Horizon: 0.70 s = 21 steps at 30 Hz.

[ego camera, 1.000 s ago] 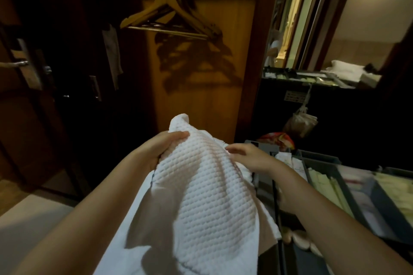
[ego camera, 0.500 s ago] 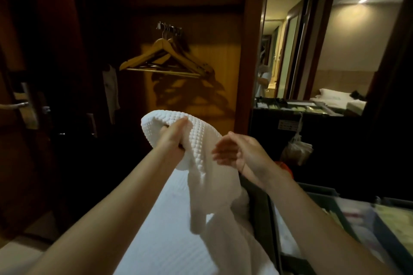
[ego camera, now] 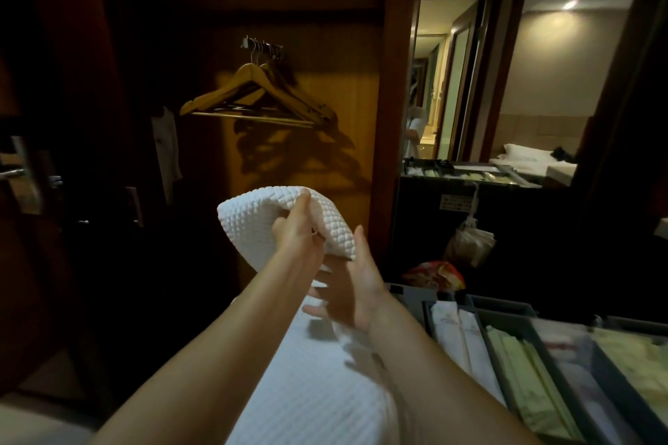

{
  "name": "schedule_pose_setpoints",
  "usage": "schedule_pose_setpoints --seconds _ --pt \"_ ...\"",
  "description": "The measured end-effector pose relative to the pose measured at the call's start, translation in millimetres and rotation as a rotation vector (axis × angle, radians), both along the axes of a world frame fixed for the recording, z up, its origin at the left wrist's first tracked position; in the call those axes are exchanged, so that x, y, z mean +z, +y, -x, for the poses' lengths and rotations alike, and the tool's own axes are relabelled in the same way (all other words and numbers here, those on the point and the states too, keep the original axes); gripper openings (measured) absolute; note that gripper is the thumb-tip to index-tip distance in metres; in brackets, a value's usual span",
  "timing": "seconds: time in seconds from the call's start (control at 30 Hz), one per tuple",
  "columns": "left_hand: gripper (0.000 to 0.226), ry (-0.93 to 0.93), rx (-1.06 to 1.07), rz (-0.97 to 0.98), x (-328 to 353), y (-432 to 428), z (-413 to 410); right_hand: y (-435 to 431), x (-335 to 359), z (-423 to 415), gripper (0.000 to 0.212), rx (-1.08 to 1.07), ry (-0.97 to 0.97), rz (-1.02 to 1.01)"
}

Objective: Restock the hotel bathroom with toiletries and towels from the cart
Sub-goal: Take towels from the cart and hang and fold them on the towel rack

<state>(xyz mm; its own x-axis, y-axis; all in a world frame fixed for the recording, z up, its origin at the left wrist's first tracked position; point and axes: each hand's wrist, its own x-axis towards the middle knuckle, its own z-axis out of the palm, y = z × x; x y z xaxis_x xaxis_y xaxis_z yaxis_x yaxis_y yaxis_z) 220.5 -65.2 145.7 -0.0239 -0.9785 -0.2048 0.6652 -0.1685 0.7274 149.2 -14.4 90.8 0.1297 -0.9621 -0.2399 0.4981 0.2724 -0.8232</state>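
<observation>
The fingers (ego camera: 303,207) of the left hand (ego camera: 298,233) are curled into a white waffle-weave towel (ego camera: 253,215), whose bunched upper part is gripped and held raised in front of a lit brown wooden wardrobe panel (ego camera: 347,141). The fingers (ego camera: 315,308) of the right hand (ego camera: 349,294) are held straight and spread, pointing left below the bunch, and nothing is grasped by them. The right thumb is raised at the lower right corner of the bunch; whether it touches cannot be told.

The rest of the towel is spread out near, under both forearms. Its right edge runs just beside a grey plastic compartment tray (ego camera: 506,307) on the cart, in which white and pale green packets are filed. The tray's left rim lies close to the right wrist. Dark open space is seen to the left of the raised bunch. Light wooden coat hangers (ego camera: 253,94) hang farther back and higher, well apart from both hands.
</observation>
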Motion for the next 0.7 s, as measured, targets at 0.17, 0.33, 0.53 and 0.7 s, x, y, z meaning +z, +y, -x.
schedule_pose_setpoints --seconds 0.17,0.33,0.53,0.7 --pt "0.028 -0.156 0.049 0.109 -16 8 -13 -12 -6 -1 0.059 -0.344 0.052 0.021" --pt "0.044 -0.415 0.173 0.259 -36 9 -36 -14 15 7 0.026 -0.538 0.264 0.165" --pt "0.033 -0.144 0.043 0.078 -41 22 -40 -14 28 2 0.008 -0.471 0.273 0.304" --pt "0.075 -0.111 -0.342 -0.078 -53 30 -47 -5 33 8 0.021 -0.354 0.207 0.368"
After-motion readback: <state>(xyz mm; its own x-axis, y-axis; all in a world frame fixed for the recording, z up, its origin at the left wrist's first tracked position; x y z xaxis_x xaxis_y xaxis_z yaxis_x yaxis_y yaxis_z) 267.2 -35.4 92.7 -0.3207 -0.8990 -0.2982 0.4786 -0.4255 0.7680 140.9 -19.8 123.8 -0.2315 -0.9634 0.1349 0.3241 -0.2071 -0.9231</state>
